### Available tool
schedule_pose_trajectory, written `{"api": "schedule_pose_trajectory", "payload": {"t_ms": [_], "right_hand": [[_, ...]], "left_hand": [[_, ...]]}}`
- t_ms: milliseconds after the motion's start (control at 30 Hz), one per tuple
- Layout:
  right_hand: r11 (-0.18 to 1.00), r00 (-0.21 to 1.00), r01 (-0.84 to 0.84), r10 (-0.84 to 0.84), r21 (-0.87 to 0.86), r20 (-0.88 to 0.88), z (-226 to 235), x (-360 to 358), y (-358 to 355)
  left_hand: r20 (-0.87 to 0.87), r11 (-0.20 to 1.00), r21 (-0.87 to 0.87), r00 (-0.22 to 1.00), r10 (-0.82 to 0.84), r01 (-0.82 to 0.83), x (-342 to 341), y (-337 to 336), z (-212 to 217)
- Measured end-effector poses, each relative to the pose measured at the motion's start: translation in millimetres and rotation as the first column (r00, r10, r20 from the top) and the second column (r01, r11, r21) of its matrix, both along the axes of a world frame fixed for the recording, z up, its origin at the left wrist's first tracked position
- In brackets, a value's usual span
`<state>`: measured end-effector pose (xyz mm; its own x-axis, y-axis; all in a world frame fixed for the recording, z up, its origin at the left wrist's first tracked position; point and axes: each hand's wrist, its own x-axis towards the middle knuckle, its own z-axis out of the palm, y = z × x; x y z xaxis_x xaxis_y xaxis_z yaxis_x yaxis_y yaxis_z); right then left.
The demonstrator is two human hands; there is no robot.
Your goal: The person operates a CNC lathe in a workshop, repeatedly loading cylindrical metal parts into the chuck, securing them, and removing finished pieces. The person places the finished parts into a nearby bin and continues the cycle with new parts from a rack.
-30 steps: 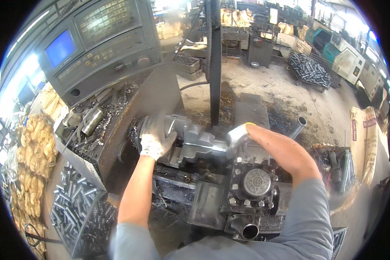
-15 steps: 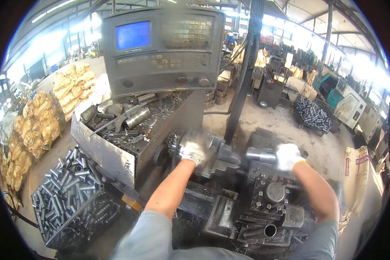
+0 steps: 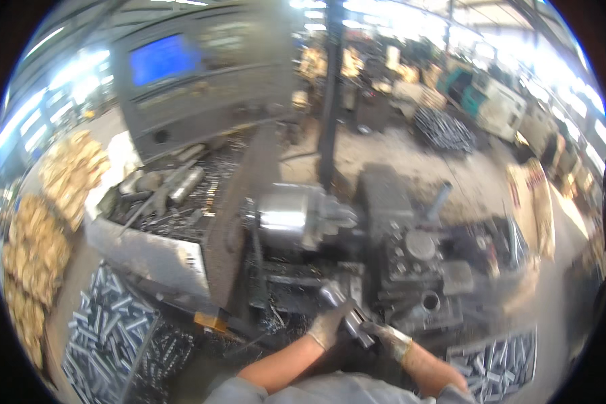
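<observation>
Both gloved hands are close together in front of my body, at the near side of a lathe. A shiny metal tube point(image 3: 355, 322) lies slantwise between them, its far end pointing up and left. My left hand point(image 3: 330, 324) is closed round the tube's middle. My right hand point(image 3: 388, 339) grips near its lower end, with the fingertips partly blurred. Beyond the hands is the lathe's bright round chuck point(image 3: 283, 210), its jaws point(image 3: 330, 219) facing right. To the right of it stands the tool post point(image 3: 421, 246), with a hollow round holder point(image 3: 429, 301) below.
A control panel point(image 3: 202, 81) with a blue screen rises at the upper left, above a chip-strewn tray point(image 3: 148, 232) holding tools. Metal tubes fill a bin point(image 3: 108, 330) at lower left and another point(image 3: 495, 363) at lower right. A dark post point(image 3: 331, 101) stands behind the lathe.
Both hands have come back toward my body from the chuck and the tube at the right, and now hold a metal tube together. The view has shifted to the right and is blurred.
</observation>
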<state>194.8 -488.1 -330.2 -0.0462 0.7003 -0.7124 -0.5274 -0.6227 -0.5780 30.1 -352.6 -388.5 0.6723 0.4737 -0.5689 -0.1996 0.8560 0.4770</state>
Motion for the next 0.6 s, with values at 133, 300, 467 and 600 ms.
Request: {"api": "schedule_pose_trajectory", "payload": {"t_ms": [133, 300, 467, 600], "right_hand": [[0.946, 0.848, -0.283, 0.169, 0.158, 0.503, -46.9, -2.2, 2.4], [0.899, 0.573, -0.371, 0.025, 0.232, 0.819, -77.0, 26.2, -75.1], [0.992, 0.782, 0.124, -0.112, 0.024, 0.613, -56.3, 67.5, -275.3], [0.450, 0.539, 0.837, -0.581, -0.311, 0.610, -81.0, 119.8, -383.3]], "left_hand": [[-0.407, 0.357, 0.836, 0.907, -0.105, 0.416, -10.6, -4.3, -34.3], [0.049, 0.937, 0.345, 0.998, 0.035, -0.050, -6.5, -12.0, -29.4], [0.015, 0.879, 0.474, 0.998, 0.053, -0.054, -15.3, -17.2, 10.3], [-0.323, -0.451, 0.786, 0.903, 0.284, 0.423, -34.0, -10.9, 13.5]]}}
